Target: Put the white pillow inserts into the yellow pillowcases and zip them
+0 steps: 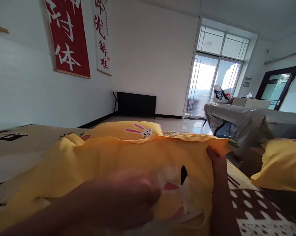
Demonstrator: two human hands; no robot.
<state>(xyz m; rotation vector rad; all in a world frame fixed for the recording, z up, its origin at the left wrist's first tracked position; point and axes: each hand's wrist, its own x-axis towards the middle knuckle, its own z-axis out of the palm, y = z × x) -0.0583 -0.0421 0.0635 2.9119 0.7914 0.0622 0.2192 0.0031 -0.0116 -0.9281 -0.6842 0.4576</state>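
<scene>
A yellow pillowcase with a rabbit print lies over a pillow on the bed right in front of me. My right hand grips its far right edge, thumb on top of the fabric. My left hand is blurred and very close to the camera, pressed flat on the pillowcase near its open end, where some white inner pillow shows. Whether its fingers hold the cloth is unclear.
A second yellow rabbit pillow lies behind the first, a third at the right. Brown-and-white patterned bedding covers the bed. Also here: a grey covered table, a black bench, wall banners, glass doors.
</scene>
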